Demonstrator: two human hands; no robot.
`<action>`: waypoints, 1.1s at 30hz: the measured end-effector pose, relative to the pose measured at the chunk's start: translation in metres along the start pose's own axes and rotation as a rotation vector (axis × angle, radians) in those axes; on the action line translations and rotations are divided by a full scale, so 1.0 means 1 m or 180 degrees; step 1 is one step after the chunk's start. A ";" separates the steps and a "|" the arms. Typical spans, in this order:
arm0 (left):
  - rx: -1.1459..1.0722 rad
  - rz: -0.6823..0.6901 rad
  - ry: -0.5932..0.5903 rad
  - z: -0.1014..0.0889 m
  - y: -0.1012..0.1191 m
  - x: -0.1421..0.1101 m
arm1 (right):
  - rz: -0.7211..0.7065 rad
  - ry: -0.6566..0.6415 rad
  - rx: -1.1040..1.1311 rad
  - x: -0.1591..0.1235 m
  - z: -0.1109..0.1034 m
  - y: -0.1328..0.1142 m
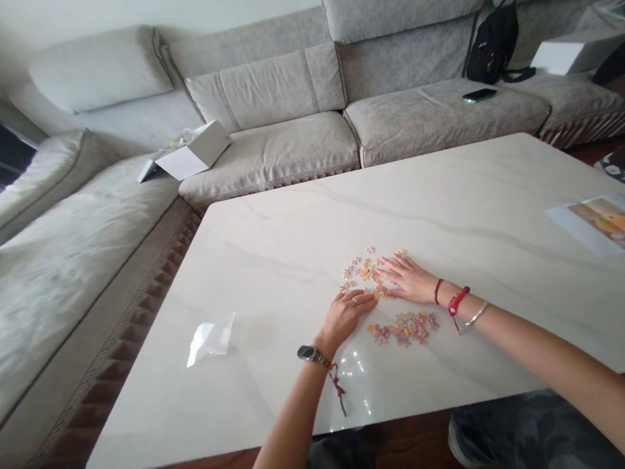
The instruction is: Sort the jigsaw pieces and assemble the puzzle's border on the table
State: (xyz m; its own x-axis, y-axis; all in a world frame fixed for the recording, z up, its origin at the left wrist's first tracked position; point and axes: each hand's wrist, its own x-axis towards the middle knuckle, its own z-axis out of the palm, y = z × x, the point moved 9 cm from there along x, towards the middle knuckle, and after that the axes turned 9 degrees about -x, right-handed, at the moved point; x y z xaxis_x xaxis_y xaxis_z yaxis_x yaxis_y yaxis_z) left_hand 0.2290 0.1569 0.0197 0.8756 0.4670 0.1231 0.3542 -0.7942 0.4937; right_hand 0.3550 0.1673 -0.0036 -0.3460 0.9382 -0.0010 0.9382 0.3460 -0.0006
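Left hand (345, 319): open, flat beside loose puzzle pieces (362, 270).
Right hand (408, 280): open, fingers on those pieces.
Grips: both open, nothing visibly held.
Bench (455, 196): white marble.

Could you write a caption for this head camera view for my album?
Left hand and right hand rest among jigsaw pieces on a white marble tabletop.

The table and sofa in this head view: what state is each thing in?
Left hand, palm down, beside the puzzle pieces
Right hand, palm down, fingertips at the pieces
Puzzle pieces, loose, in two clusters
Picture sheet, flat on the table
Plastic bag, flat on the table
Phone, flat on the sofa seat
Backpack, leaning against the sofa back
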 end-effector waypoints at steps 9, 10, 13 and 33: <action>0.0544 0.0167 -0.0017 -0.011 -0.025 0.010 | 0.0024 0.0167 -0.0059 0.035 0.007 0.008; 0.0551 0.0183 0.0003 -0.012 -0.026 0.013 | 0.0034 0.0186 -0.0030 0.038 0.006 0.008; 0.0483 0.0227 0.0143 -0.017 -0.026 0.016 | 0.0034 0.0320 0.0116 0.040 0.002 0.009; 0.0261 -0.1080 0.0981 -0.031 -0.071 0.007 | 0.0620 0.0931 0.0684 0.030 0.001 0.049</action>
State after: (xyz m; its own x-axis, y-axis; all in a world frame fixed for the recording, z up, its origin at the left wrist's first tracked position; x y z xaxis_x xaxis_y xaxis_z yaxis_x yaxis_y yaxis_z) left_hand 0.1998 0.2289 0.0126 0.5717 0.7897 0.2224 0.6396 -0.5988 0.4821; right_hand 0.3910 0.2125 -0.0046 -0.1183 0.9576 0.2627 0.9541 0.1829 -0.2373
